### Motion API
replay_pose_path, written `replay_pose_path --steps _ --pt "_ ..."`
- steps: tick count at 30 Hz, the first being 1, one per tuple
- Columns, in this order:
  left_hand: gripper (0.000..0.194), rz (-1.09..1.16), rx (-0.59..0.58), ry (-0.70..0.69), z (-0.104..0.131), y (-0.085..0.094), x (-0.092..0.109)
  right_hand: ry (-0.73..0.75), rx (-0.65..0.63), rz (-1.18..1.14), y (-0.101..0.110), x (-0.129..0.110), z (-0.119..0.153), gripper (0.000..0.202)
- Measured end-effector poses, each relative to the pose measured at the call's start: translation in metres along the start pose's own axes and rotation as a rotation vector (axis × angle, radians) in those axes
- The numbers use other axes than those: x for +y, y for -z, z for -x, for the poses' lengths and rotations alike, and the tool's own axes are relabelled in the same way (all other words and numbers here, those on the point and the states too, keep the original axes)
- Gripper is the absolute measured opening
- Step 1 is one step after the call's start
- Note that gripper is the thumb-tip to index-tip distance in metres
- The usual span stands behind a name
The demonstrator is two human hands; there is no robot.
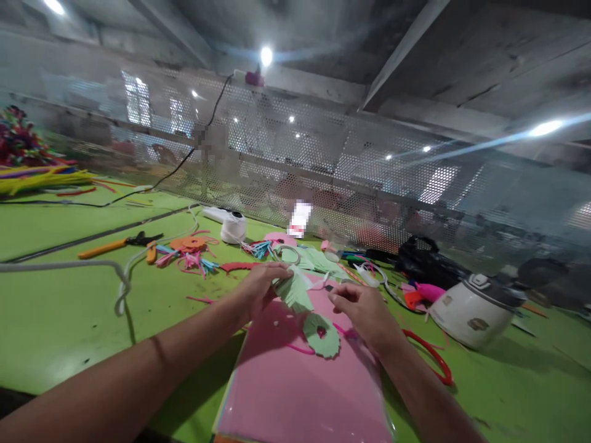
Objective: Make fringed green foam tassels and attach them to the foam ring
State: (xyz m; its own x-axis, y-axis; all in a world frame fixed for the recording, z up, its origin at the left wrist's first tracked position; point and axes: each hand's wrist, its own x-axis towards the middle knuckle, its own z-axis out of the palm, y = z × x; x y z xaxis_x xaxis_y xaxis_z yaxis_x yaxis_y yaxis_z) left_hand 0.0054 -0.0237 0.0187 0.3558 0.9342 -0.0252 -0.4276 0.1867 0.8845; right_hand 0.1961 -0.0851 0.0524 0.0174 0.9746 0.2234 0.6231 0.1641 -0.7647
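Note:
My left hand (265, 283) is closed on the edge of a pleated pale green sheet (298, 294), which fans out to the right of its fingers. My right hand (360, 303) is pinched just to the right of that sheet. A small dark tip shows at its fingers, too small to name. Below the sheet lies a pale green ring with a scalloped edge (330, 344) and a hole in its middle. Under both hands is a stack topped with a glossy pink sheet (300, 400). A bright pink strip (300, 349) rests on it beside the ring.
On the green table (55, 320) are yellow-handled pliers (104, 247), orange, pink and blue cut pieces (191, 246), and a white spool (233, 229). A white appliance with a grey lid (475, 311) stands at right near a red curved strip (431, 354). Behind rises a perforated screen (332, 166).

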Motion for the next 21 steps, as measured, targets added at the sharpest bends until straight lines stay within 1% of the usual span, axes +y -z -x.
replay_pose_path --steps 2,5,8,11,14,17,19,21 --pt "0.013 0.005 0.002 -0.006 -0.001 0.002 0.000 -0.004 -0.013 -0.020 0.002 -0.001 0.000 0.018" --pt "0.014 -0.017 -0.010 -0.031 0.000 0.001 0.001 0.017 -0.015 -0.117 0.000 -0.002 0.001 0.019" --pt "0.012 -0.075 -0.088 -0.065 0.006 -0.005 0.000 0.103 -0.012 -0.212 -0.007 -0.003 0.002 0.017" --pt "0.011 -0.114 -0.200 -0.005 0.013 -0.011 -0.001 0.252 -0.025 -0.145 -0.012 -0.005 0.005 0.024" --pt "0.010 -0.123 -0.283 0.045 0.016 -0.013 -0.003 0.387 -0.078 -0.053 -0.012 -0.008 0.008 0.026" --pt "0.010 -0.152 -0.357 0.067 0.017 -0.011 -0.004 0.470 -0.118 -0.014 -0.009 -0.010 0.011 0.019" --pt "0.011 -0.171 -0.376 0.084 0.017 -0.010 -0.004 0.516 -0.098 -0.019 -0.008 -0.011 0.012 0.009" --pt "0.011 -0.172 -0.368 0.091 0.017 -0.010 -0.004 0.563 -0.044 -0.042 -0.007 -0.012 0.012 0.007"
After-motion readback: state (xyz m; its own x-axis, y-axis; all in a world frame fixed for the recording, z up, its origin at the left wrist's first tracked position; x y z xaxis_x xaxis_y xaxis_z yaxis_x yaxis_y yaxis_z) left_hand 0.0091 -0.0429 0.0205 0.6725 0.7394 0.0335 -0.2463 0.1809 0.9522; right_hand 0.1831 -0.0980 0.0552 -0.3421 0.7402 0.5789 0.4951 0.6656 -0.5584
